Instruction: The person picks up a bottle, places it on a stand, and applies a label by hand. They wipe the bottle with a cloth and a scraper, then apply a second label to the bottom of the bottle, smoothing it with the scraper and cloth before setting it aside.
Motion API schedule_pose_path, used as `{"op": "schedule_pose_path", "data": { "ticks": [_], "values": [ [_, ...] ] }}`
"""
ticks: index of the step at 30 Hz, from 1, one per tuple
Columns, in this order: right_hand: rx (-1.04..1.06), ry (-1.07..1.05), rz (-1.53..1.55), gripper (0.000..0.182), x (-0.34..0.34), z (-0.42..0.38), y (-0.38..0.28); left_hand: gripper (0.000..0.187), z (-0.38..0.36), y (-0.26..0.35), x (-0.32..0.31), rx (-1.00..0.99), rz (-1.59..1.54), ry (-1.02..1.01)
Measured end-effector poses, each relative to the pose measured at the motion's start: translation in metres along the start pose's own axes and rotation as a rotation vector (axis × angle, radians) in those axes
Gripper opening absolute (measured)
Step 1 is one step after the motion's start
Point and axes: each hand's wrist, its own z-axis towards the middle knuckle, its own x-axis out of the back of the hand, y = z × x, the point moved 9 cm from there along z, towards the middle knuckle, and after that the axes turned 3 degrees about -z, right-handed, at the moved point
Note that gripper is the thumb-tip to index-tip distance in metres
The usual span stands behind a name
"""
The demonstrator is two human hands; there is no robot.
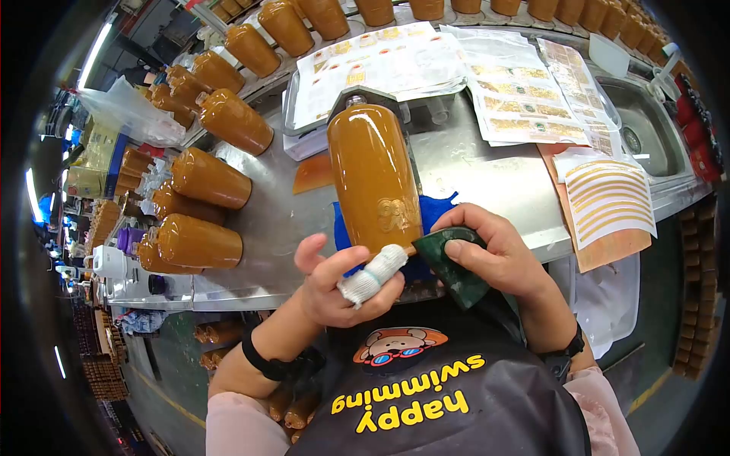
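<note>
A glossy amber-brown bottle lies in front of me, its neck toward the far side in a dark angled holder. A raised gold emblem shows near its base. At the base end is my left hand, palm turned up and fingers apart, with a white wrap around one finger. My right hand grips a dark green, roughly triangular scraper between thumb and fingers, one corner close to the bottle's base. Under the bottle lies a blue cloth.
Similar brown bottles stand at the left and along the back. Printed decal sheets lie behind the holder, with more gold sheets on the right. Gold-striped strips overhang the table edge near a metal sink.
</note>
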Motion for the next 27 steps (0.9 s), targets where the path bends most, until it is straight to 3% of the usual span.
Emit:
{"op": "schedule_pose_path", "data": {
  "ticks": [4,8,11,16,22,27],
  "values": [
    [-0.133,-0.013,0.168,0.022,-0.007,-0.003,0.0,0.022,0.007,-0.008,-0.007,0.073,-0.139,-0.005],
    [-0.082,0.008,0.105,0.022,-0.001,-0.002,0.001,0.037,-0.032,-0.022,0.002,0.338,-0.106,-0.032],
    [-0.017,0.048,0.077,0.022,0.003,-0.001,0.005,0.037,-0.059,-0.015,0.004,0.421,-0.062,-0.028],
    [-0.004,0.104,0.113,0.022,0.006,-0.003,0.004,0.034,-0.028,-0.006,0.005,0.195,-0.027,-0.008],
    [-0.009,0.208,0.122,0.021,0.012,-0.008,0.0,0.029,0.003,-0.009,-0.01,0.088,-0.148,0.003],
    [0.037,0.275,-0.018,0.021,0.012,-0.005,-0.012,0.032,-0.017,-0.02,-0.003,0.275,-0.123,0.055]
  ]
}}
